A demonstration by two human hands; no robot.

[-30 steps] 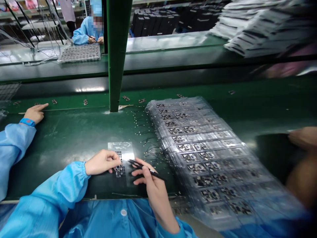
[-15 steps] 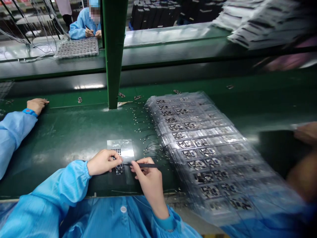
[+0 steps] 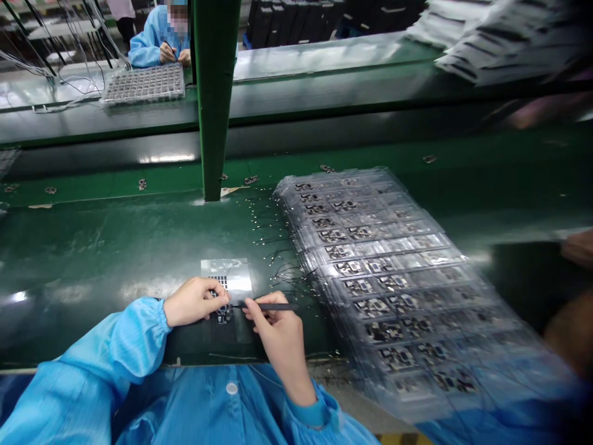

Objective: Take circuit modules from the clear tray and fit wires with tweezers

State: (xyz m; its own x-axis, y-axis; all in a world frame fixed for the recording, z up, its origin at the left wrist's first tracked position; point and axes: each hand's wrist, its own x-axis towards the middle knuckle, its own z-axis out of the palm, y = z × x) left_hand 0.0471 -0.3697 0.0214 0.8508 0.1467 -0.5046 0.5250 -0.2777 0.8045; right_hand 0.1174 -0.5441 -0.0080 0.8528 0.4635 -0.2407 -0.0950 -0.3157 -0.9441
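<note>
My left hand (image 3: 197, 301) is closed on a small circuit board (image 3: 224, 316), thumb and forefinger pressed together over its upper left side. The board lies over a clear plastic sheet (image 3: 238, 281) with rows of small black squares. Between the fingers of my right hand (image 3: 281, 337) are black tweezers (image 3: 280, 306), held level. Their tip points left and meets the board's edge or stops just short of it; I cannot tell which. Loose black wires (image 3: 278, 266) with bright ends lie beyond my right hand.
Stacked clear trays (image 3: 384, 284) of circuit boards stand on the right. A green post (image 3: 214, 105) rises behind the sheet. Several loose boards (image 3: 142, 184) lie along the green strip at the back. A co-worker (image 3: 155, 40) sits across, and another person's hand (image 3: 579, 247) is blurred at far right.
The co-worker's arm at the left has gone out of view. Loose boards on the back strip appear shifted slightly left. My hands keep nearly the same pose.
</note>
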